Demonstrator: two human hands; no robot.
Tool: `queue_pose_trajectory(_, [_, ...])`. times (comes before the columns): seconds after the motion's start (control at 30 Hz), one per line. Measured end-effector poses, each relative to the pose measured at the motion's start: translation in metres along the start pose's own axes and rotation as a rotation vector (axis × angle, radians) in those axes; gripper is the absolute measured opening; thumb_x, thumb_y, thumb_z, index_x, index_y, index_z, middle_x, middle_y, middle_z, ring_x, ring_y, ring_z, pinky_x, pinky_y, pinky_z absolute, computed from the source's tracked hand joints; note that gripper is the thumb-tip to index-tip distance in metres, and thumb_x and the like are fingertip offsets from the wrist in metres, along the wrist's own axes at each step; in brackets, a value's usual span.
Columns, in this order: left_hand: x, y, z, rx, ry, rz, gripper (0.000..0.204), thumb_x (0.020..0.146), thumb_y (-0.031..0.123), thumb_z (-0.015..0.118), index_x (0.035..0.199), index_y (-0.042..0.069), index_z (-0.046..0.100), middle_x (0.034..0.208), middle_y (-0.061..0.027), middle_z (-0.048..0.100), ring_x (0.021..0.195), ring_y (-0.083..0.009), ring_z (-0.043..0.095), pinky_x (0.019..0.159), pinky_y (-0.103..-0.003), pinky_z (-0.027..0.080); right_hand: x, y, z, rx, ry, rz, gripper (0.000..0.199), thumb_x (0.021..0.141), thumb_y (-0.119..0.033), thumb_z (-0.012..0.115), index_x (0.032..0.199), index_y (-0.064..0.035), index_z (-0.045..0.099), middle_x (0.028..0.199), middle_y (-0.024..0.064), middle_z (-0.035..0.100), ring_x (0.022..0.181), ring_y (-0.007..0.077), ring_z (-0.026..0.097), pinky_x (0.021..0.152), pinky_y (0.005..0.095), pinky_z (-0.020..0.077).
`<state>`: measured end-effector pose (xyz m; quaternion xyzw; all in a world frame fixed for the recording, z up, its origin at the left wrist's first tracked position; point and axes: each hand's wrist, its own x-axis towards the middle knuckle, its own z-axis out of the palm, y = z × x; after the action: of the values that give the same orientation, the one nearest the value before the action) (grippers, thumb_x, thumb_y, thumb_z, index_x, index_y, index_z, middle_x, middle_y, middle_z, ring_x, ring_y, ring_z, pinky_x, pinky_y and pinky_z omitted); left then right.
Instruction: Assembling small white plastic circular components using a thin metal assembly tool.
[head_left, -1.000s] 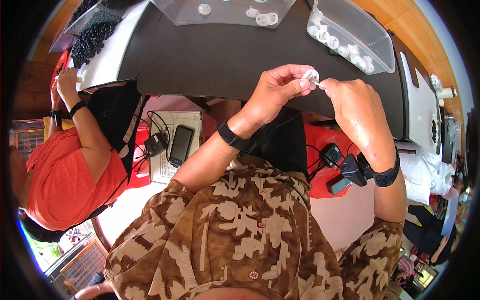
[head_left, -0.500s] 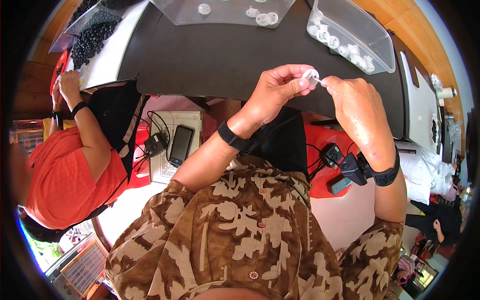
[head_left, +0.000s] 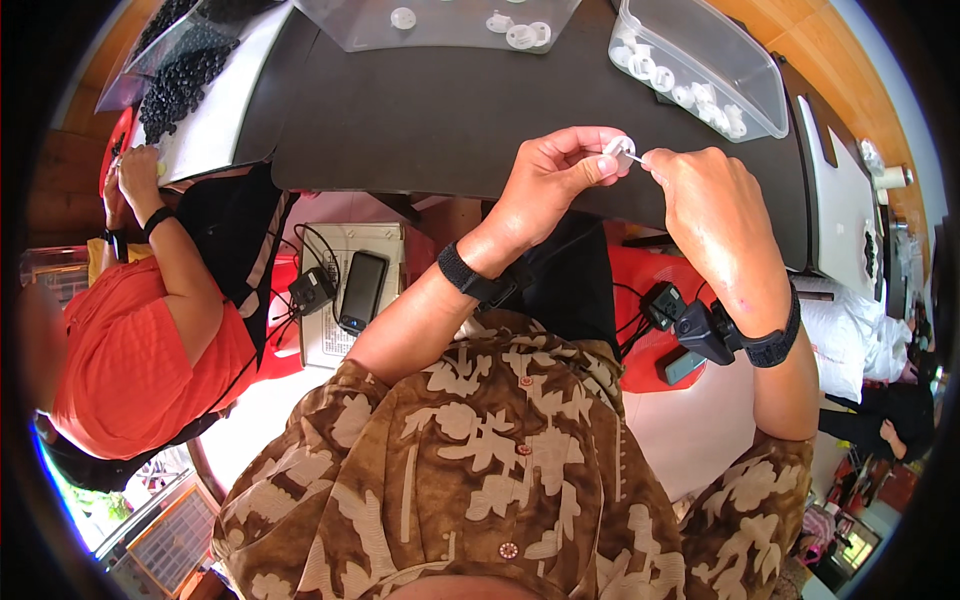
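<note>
A small round white plastic part (head_left: 617, 147) is pinched between the thumb and fingers of my left hand (head_left: 570, 170), above the near edge of the dark table. My right hand (head_left: 700, 190) is closed around a thin, pale stick-like piece (head_left: 635, 157). Its tip reaches into or against the side of the white part; which of the two I cannot tell. The rest of the piece is hidden inside my right fingers.
Clear plastic bins with similar white parts stand on the dark table (head_left: 430, 120): one bin (head_left: 350, 30) at the far side, another bin (head_left: 765, 100) at the right. On the left, a person in a red shirt (head_left: 150, 350) works beside black pieces (head_left: 185, 90).
Both hands keep their grips on the white part and the thin piece. The white part has tilted slightly, and the view has shifted a little.
</note>
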<state>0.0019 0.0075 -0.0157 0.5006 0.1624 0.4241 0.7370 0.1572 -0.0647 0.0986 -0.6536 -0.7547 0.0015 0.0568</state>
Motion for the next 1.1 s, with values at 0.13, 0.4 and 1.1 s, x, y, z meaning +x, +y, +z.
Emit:
queue_pose_trajectory(0.13, [0.0009,-0.0004,-0.0003,0.003,-0.013,-0.003,0.028,0.093,0.009,0.060,0.119,0.000,0.059,0.106,-0.0083,0.065,0.095,-0.0142,0.062,0.085,-0.028,0.051,0.0014,-0.0004,-0.0027,-0.001,-0.006,-0.007,0.018,0.085,-0.003,0.054,0.096,-0.0026,0.068,0.077,0.0212,0.063,0.071,0.0398,0.061,0.062,0.0446,0.0495])
queue_pose_trajectory(0.4, [0.0041,-0.0030,-0.0031,0.035,-0.019,-0.019,0.027,0.092,0.007,0.060,0.119,0.000,0.059,0.106,-0.0082,0.065,0.095,-0.0149,0.062,0.085,-0.028,0.051,0.0062,0.0024,0.0013,-0.127,-0.068,-0.053,0.023,0.080,0.001,0.053,0.096,-0.0044,0.068,0.073,0.0210,0.062,0.069,0.0378,0.062,0.062,0.0451,0.0498])
queue_pose_trajectory(1.1, [0.0045,0.0036,-0.0026,-0.135,0.017,-0.152,0.030,0.092,0.010,0.061,0.120,0.001,0.058,0.111,-0.0103,0.065,0.099,-0.0194,0.065,0.087,-0.030,0.054,0.0011,0.0016,-0.0002,-0.044,-0.021,-0.001,0.017,0.087,-0.006,0.054,0.097,-0.0036,0.067,0.076,0.0203,0.063,0.071,0.0395,0.062,0.062,0.0454,0.0494])
